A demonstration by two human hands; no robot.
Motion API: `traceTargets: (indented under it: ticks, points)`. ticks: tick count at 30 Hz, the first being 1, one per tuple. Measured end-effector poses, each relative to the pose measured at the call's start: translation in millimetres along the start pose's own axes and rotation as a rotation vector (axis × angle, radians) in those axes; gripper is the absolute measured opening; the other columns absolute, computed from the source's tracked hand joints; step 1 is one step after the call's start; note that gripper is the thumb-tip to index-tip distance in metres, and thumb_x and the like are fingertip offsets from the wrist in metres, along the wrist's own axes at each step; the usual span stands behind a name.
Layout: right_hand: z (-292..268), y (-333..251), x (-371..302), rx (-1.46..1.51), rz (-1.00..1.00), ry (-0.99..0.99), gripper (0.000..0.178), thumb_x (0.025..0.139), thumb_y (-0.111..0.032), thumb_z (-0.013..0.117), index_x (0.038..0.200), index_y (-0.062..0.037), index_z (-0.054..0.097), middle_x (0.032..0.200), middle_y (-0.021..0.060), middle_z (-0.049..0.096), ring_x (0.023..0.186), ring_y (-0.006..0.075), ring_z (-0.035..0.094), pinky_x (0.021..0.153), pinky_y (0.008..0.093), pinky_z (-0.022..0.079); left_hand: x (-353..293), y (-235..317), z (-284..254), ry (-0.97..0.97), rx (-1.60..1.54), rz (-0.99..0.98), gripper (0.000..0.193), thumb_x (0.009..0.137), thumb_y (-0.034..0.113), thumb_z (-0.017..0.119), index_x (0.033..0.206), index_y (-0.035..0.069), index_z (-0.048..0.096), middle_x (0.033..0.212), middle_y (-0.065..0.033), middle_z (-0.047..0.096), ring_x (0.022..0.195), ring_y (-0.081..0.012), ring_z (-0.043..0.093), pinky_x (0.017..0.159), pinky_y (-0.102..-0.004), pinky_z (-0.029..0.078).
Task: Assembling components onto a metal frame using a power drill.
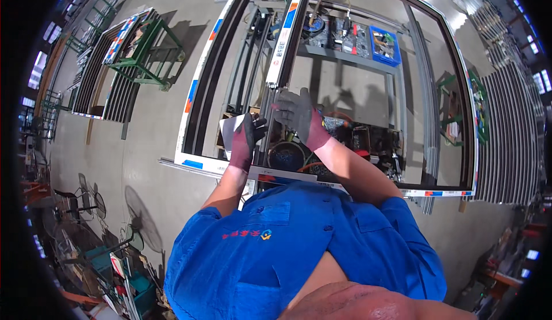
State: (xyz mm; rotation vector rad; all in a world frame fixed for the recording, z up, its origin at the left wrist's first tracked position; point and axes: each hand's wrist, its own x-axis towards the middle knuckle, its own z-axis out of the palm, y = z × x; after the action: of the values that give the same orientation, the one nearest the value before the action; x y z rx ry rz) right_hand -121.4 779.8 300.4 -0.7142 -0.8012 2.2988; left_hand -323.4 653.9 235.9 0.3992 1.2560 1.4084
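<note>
My left hand (246, 139), in a maroon and dark grey glove, is closed on a flat white piece (230, 130) that sticks out on its left side. What the piece is, I cannot tell. My right hand (299, 113), gloved alike, has its fingers stretched out leftward by the near end of a bar with white film (282, 50). Whether its fingertips touch the bar is unclear. Both hands are above a large dark window frame (198, 84) with white, blue and orange protective film, which lies flat in front of me.
Under the frame is a grey rack (345, 55) with tools and a blue bin (385, 47). A green cart (138, 55) and stacked profiles stand at left; more profiles (509, 130) lie at right. A pedestal fan (144, 222) is at lower left.
</note>
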Motion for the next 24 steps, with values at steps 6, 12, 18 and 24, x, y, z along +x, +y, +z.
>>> traceTargets:
  ticks: [6,12,18,24]
  points:
    - [-7.1,-3.8,2.1,-0.004,0.064,0.188,0.079,0.110,-0.074,0.047,0.141,-0.0019,0.056,0.125,0.0202,0.077,0.104,0.0313,0.076,0.098,0.0457,0.060,-2.1,36.1,72.0,-0.149,0.033,-0.010,0.057,0.118,0.052,0.052,0.143,0.003,0.065,0.088,-0.0026,0.066,0.070,-0.0156,0.066,0.060,-0.0316,0.053]
    - [-51.5,40.3,15.6,0.079,-0.201,0.182,0.060,0.116,-0.051,0.053,0.136,0.0057,0.056,0.110,0.0246,0.078,0.093,0.0370,0.081,0.077,0.0490,0.065,10.5,52.8,94.1,-0.197,1.004,0.548,0.049,0.117,0.035,0.055,0.156,0.005,0.056,0.105,-0.0092,0.075,0.080,-0.0178,0.068,0.073,-0.0347,0.058]
    - [-73.8,24.6,-36.8,-0.164,-0.083,0.207,0.040,0.113,-0.030,0.066,0.112,0.0102,0.065,0.105,0.0215,0.079,0.090,0.0296,0.081,0.080,0.0405,0.066,6.9,64.7,112.8,-0.345,0.758,0.167,0.049,0.105,0.008,0.061,0.153,0.003,0.056,0.071,-0.0095,0.061,0.067,-0.0185,0.068,0.064,-0.0369,0.060]
    - [-73.8,20.0,-102.8,-0.200,-0.030,0.079,0.032,0.116,-0.024,0.057,0.115,0.0033,0.073,0.109,0.0186,0.081,0.089,0.0289,0.080,0.081,0.0416,0.065,20.8,30.7,76.8,-0.612,1.169,0.290,0.025,0.101,0.019,0.065,0.119,0.001,0.068,0.103,-0.0298,0.073,0.092,-0.0449,0.075,0.075,-0.0480,0.061]
